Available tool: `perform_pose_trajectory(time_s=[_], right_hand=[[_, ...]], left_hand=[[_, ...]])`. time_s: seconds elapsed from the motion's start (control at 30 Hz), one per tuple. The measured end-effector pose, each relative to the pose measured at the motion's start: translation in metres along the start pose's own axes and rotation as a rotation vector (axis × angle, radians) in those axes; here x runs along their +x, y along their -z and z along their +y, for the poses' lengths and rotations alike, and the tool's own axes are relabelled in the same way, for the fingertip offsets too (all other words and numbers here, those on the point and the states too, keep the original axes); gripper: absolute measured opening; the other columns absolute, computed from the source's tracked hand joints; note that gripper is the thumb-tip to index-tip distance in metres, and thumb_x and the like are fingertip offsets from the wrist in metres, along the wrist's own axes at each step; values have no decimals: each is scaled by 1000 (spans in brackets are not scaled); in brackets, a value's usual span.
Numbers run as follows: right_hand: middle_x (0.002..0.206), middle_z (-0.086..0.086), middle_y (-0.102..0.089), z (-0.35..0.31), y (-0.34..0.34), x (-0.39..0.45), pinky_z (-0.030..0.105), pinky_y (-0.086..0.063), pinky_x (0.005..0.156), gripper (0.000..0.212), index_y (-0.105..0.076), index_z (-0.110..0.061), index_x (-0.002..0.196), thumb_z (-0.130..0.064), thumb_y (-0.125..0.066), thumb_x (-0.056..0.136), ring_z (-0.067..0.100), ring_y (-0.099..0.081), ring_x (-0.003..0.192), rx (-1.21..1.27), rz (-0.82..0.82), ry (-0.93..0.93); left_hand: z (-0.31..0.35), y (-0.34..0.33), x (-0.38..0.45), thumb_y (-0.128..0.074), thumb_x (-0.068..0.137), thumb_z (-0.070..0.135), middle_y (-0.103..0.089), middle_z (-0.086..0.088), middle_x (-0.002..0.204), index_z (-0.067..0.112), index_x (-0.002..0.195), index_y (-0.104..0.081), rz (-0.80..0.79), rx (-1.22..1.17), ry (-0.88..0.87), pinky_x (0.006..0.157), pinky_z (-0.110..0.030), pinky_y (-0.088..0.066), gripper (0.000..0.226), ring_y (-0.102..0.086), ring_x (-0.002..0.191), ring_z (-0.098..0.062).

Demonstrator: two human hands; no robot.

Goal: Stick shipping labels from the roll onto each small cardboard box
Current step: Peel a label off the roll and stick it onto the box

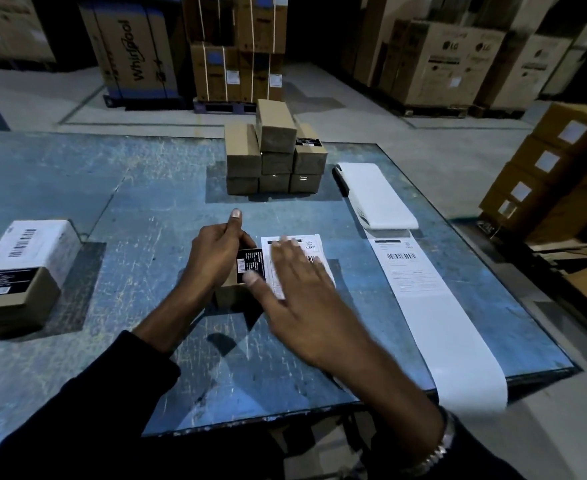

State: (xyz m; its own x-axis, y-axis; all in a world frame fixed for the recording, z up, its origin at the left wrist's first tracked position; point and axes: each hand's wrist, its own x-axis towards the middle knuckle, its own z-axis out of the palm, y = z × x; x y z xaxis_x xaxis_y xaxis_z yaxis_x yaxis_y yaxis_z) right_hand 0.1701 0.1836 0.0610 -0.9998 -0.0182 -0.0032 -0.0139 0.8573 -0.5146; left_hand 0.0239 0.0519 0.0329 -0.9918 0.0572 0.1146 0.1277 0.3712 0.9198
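A small cardboard box with a black printed end lies at the middle of the blue table. My left hand grips that box from the left, thumb raised. A white shipping label covers the box's top, and my right hand presses on it with flat, spread fingers. The label stack lies at the right, and its white strip trails over the table's front edge. A pile of several unlabelled boxes stands behind.
A labelled box lies at the table's left edge. Large appliance cartons on pallets stand on the floor behind. Stacked brown cartons stand to the right of the table.
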Motion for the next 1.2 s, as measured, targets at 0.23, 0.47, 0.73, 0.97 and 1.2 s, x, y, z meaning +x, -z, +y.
perform_pose_trajectory(time_s=[0.23,0.47,0.73,0.97,1.2], right_hand=[[177,-10,18,25,-3,-2,28,16,127,87,8,-24,170,-77,-4,102,1,22,159,-177,30,-25],[169,-31,21,44,26,3,37,8,132,96,12,-42,167,-93,-12,89,-11,17,150,218,-163,-151],[166,-22,35,28,29,16,27,20,117,97,23,-35,165,-86,-7,89,-7,31,149,111,-75,-75],[170,-27,27,37,22,21,32,-7,123,104,17,-37,167,-94,-15,86,1,1,161,261,-115,-166],[177,-15,-1,54,39,-3,41,-12,128,107,23,-47,163,-101,-14,79,15,-15,164,363,-63,-327]], left_hand=[[-4,1,-1,-37,112,57,-77,0,77,15,80,-78,3,15,-21,66,-29,-43,68,-71,73,-15],[-2,-1,0,-38,112,57,-78,1,78,16,79,-79,9,18,0,67,-25,-41,66,-71,76,-13],[-3,-1,0,-37,112,59,-78,1,80,17,80,-79,-6,18,6,71,-28,-45,67,-72,79,-16],[-2,-1,-1,-35,112,59,-78,1,83,17,83,-79,-8,41,1,70,-27,-43,68,-71,82,-15],[-2,-2,0,-36,112,58,-78,0,81,16,82,-79,-2,36,4,67,-27,-40,67,-71,79,-13]])
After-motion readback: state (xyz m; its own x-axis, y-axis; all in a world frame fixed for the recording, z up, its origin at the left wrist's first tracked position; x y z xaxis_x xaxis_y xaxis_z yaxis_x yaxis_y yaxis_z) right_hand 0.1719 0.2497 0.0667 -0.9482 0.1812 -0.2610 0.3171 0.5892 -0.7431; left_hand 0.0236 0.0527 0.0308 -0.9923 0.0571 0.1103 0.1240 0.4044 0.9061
